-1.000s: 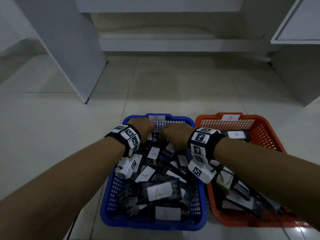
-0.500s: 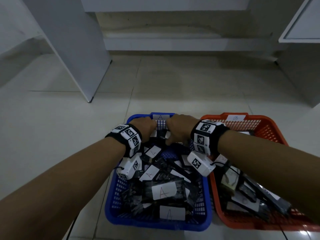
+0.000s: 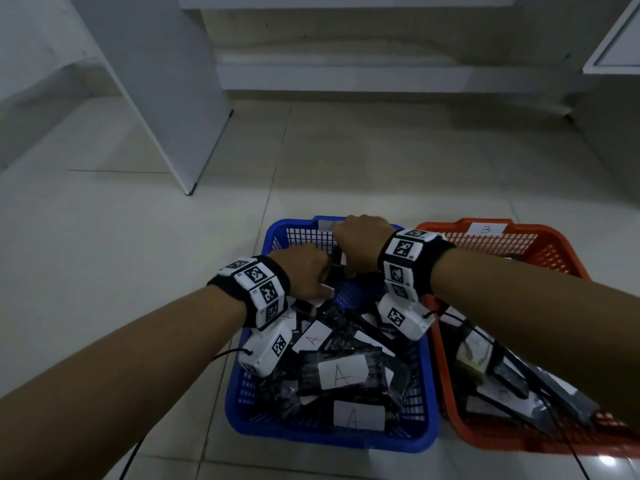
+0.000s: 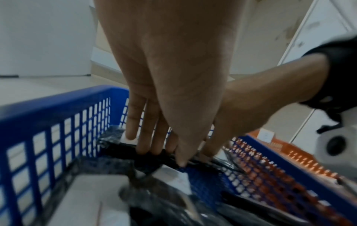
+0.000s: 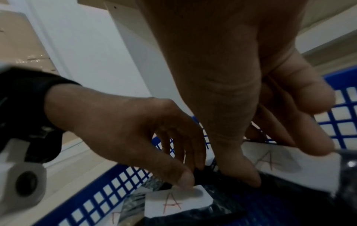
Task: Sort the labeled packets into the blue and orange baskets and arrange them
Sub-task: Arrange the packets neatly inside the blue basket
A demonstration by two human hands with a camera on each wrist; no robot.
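Observation:
The blue basket holds black packets with white "A" labels. Both hands are at its far end. My left hand pinches a bunch of black packets standing against the far wall, fingers behind and thumb in front. My right hand grips the same bunch from the right, its thumb on the near face of a packet labelled "A". The orange basket, tagged "B", stands to the right with more packets.
Both baskets stand side by side on a pale tiled floor. A white panel rises at the back left, and a white cabinet sits at the back right. Cables run from the wrist cameras over the baskets.
Both hands have pushed the packet bunch toward the blue basket's far wall. My right hand now reaches the far rim, and a bare patch of basket floor shows behind the hands.

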